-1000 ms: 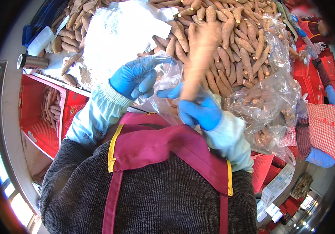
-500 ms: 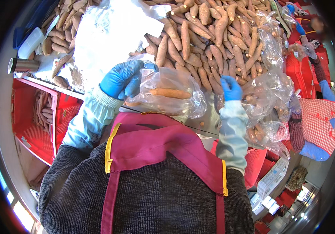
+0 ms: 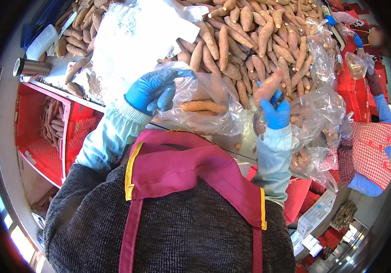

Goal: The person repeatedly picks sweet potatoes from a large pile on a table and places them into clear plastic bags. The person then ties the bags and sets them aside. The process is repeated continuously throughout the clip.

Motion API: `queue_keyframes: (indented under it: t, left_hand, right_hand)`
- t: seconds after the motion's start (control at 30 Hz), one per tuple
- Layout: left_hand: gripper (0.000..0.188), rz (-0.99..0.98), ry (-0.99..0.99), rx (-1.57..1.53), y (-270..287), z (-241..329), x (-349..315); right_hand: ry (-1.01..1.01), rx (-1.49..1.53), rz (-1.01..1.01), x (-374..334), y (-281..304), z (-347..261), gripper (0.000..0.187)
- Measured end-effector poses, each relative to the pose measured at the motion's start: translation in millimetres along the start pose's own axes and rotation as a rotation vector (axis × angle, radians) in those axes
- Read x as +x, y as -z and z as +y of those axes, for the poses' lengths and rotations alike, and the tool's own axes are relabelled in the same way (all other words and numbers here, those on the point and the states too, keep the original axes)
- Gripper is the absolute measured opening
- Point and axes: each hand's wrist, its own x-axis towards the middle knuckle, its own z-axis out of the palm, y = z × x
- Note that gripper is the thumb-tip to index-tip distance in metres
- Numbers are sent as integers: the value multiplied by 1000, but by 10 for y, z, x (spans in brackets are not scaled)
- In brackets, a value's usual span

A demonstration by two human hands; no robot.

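A long packing table (image 3: 59, 68) is lying heaped with tan, tapered sweet potatoes (image 3: 250, 41), red plastic crates (image 3: 45, 132) sitting beneath its edge. The left hand (image 3: 152, 91), in a blue rubber glove, is pinching the rim of a clear, crinkled plastic bag (image 3: 204, 107) that is holding one orange sweet potato (image 3: 203, 106). The right hand (image 3: 275, 111), also blue-gloved, is gripping a pinkish sweet potato (image 3: 268, 85) just beside the bag, above the pile
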Motion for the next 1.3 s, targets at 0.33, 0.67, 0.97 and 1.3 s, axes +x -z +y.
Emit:
queue_keyframes:
  t: [0.33,0.67,0.97,1.3]
  left_hand:
    - [34,23,2,18,61,14,-16]
    - [31,-60,-6,-68,78,21,-1]
    - [33,-38,4,-47,18,-14,135]
    - [33,-43,-4,-37,62,19,58]
  right_hand:
    - [-192,-707,198,192,1,646,27]
    - [-542,-439,187,-64,184,948,24]
    - [-134,-23,27,-154,-35,300,22]
    - [-329,-1364,171,154,803,1221,44]
